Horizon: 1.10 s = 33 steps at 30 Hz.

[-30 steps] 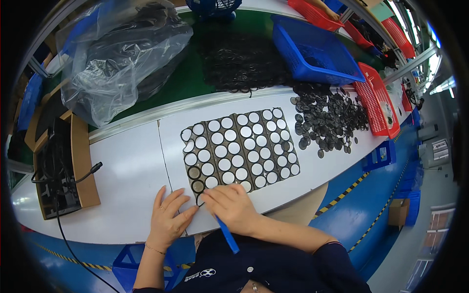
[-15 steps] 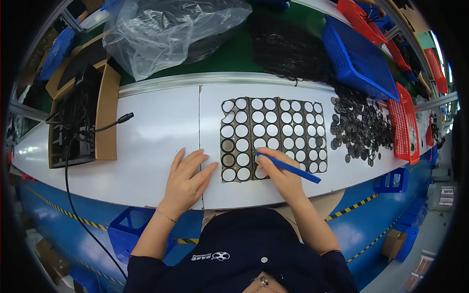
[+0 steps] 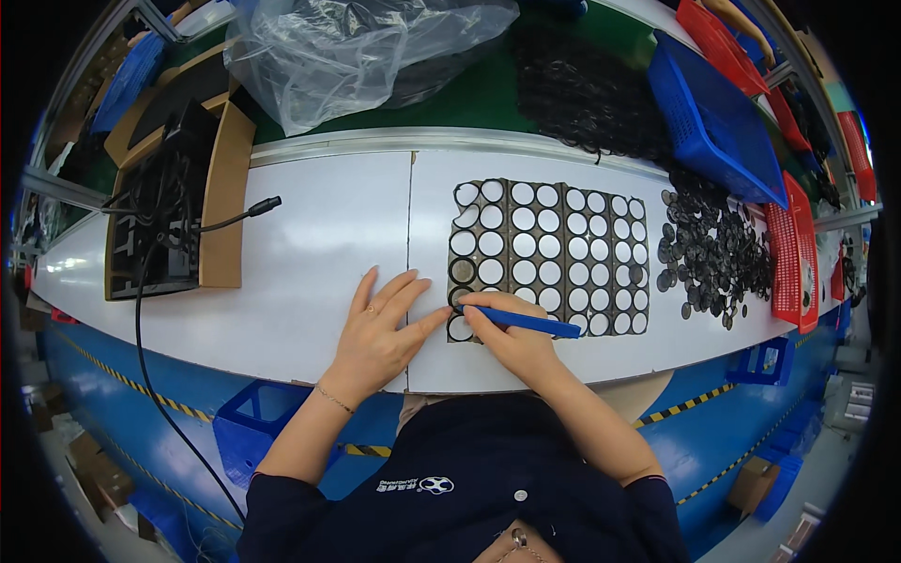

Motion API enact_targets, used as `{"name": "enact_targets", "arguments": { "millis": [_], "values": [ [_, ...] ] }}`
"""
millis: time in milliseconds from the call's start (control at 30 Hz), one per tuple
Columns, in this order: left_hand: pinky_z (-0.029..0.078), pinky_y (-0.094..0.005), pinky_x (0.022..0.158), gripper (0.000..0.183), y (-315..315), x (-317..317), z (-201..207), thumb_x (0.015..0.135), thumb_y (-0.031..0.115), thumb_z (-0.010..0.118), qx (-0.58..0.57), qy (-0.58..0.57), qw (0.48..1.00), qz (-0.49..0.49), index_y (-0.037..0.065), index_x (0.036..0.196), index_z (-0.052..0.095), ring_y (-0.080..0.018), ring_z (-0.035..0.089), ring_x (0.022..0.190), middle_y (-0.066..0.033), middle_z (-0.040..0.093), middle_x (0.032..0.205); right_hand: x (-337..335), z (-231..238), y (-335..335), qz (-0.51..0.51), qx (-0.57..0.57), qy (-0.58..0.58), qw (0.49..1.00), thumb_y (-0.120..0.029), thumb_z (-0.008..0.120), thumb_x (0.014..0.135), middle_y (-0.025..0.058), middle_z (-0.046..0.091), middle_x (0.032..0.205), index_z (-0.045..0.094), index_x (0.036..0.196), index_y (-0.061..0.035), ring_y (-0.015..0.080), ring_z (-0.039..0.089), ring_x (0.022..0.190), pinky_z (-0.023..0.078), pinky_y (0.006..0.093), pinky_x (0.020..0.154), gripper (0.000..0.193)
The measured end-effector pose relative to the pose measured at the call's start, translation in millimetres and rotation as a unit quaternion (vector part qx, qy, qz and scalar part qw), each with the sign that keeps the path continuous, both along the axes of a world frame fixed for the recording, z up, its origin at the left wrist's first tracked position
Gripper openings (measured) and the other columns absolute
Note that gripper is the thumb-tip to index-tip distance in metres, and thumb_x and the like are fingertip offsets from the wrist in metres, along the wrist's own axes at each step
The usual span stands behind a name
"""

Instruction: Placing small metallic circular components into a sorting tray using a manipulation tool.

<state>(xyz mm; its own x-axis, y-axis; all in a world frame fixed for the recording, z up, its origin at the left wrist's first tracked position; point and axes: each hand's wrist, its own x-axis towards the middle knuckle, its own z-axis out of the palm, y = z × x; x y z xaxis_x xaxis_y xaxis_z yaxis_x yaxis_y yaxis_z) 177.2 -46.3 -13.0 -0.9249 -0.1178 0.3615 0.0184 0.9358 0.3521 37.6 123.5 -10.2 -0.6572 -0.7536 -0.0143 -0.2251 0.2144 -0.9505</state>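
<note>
A dark sheet (image 3: 511, 258) with rows of round holes lies on the white table, most holes showing white, a few filled with dark discs. My right hand (image 3: 511, 340) grips a blue pen-shaped tool (image 3: 530, 322) over the sheet's lower left, its tip at the left column of holes. Beside that edge, my left hand (image 3: 383, 333) has its fingers spread, the index fingertip reaching the sheet near the tool's tip. The dark disc under the tip is mostly hidden by my right fingers.
Loose dark discs (image 3: 713, 253) are heaped to the right, beside a red basket (image 3: 793, 249) and a blue basket (image 3: 713, 122). A cardboard box (image 3: 221, 197) with black cables stands at the left. Clear plastic bags (image 3: 347, 56) and black strands (image 3: 591, 94) lie behind.
My right hand has brought the blue tool leftward across the sheet to its left column. My left hand has come closer to the sheet's edge. The whole view has shifted slightly.
</note>
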Motion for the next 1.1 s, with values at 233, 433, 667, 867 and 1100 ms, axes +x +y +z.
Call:
{"name": "enact_targets", "arguments": {
  "millis": [233, 433, 667, 867, 1100],
  "values": [
    [0.034, -0.0578, 0.115, 0.035, -3, -2, -2, 0.080, 0.010, 0.074, -0.007, -0.003, 1.000, -0.010, 0.025, 0.112, 0.073, -0.0280, 0.058, 0.126, -0.0071, 0.063, 0.130, 9, 10, -4, 0.007, 0.031, 0.242, 0.970, -0.010, 0.071, 0.086, 0.0120, 0.071, 0.106, 0.074, 0.106, -0.0041, 0.0235, 0.066, 0.089, 0.052, 0.0320, 0.070, 0.021],
    [0.030, -0.0612, 0.115, 0.027, 1, -1, -4, 0.082, 0.014, 0.070, -0.010, -0.007, 1.000, 0.006, 0.025, 0.106, 0.074, -0.0277, 0.058, 0.126, -0.0062, 0.065, 0.127, -9, 9, 8, -0.043, 0.013, 0.470, 0.882, -0.001, 0.072, 0.082, 0.0110, 0.071, 0.110, 0.069, 0.111, -0.0013, 0.0266, 0.066, 0.097, 0.049, 0.0396, 0.083, 0.030],
    [0.029, -0.0587, 0.117, 0.038, -2, -5, 1, 0.078, 0.005, 0.071, 0.026, -0.015, 0.999, -0.012, 0.023, 0.112, 0.073, -0.0290, 0.057, 0.128, -0.0065, 0.065, 0.128, -147, 8, 138, -0.277, 0.241, 0.563, 0.740, -0.009, 0.065, 0.097, 0.0164, 0.069, 0.112, 0.073, 0.114, -0.0012, 0.0288, 0.065, 0.096, 0.051, 0.0399, 0.081, 0.020],
    [0.033, -0.0547, 0.117, 0.038, -15, -9, 3, 0.081, 0.003, 0.068, 0.014, -0.023, 1.000, 0.011, 0.016, 0.117, 0.073, -0.0273, 0.057, 0.128, -0.0074, 0.064, 0.130, -62, 19, 47, -0.139, -0.012, -0.030, 0.990, -0.016, 0.064, 0.100, 0.0077, 0.071, 0.093, 0.072, 0.118, -0.0002, 0.0104, 0.066, 0.078, 0.051, 0.0238, 0.067, 0.025],
    [0.030, -0.0570, 0.117, 0.042, -19, -16, 6, 0.082, 0.005, 0.069, -0.017, -0.035, 0.999, 0.010, 0.022, 0.120, 0.074, -0.0271, 0.056, 0.131, -0.0070, 0.063, 0.135, -26, 7, -15, -0.013, 0.032, -0.159, 0.987, -0.023, 0.065, 0.101, 0.0051, 0.071, 0.093, 0.071, 0.121, -0.0033, 0.0079, 0.064, 0.077, 0.050, 0.0214, 0.063, 0.029]
  ]
}}
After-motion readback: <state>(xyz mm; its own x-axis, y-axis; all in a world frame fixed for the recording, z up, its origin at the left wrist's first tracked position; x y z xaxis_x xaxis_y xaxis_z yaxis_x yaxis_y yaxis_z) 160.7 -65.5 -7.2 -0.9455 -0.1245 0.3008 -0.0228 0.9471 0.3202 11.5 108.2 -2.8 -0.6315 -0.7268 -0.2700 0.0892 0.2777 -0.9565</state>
